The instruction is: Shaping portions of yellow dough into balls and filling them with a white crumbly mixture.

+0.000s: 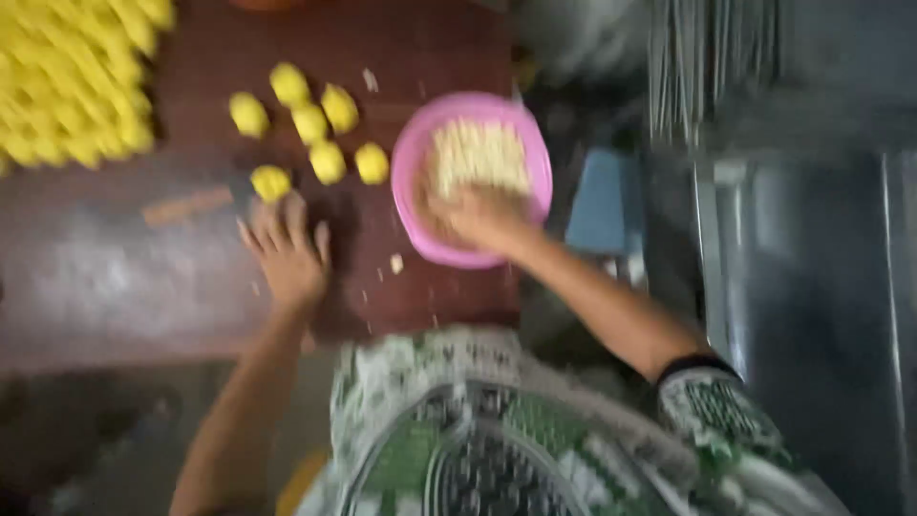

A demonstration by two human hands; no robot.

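Observation:
My left hand (pixel 287 250) lies flat on the dark red wooden board (pixel 220 277), fingers spread, just below a yellow dough ball (pixel 270 182). Several more yellow dough balls (pixel 310 119) sit in a loose group above it. My right hand (pixel 478 218) reaches into a pink bowl (pixel 411 158) holding pale shredded filling (pixel 478 155); its fingers are buried in the filling and blurred, so I cannot tell if they grip any. The whole picture is motion-blurred.
A large heap of shaped yellow pieces (pixel 72 81) fills the top left corner. A thin wooden stick (pixel 186 205) lies on the floured part of the board. Small crumbs dot the board. A metal rack (pixel 712 62) and steel surface (pixel 812 287) stand at right.

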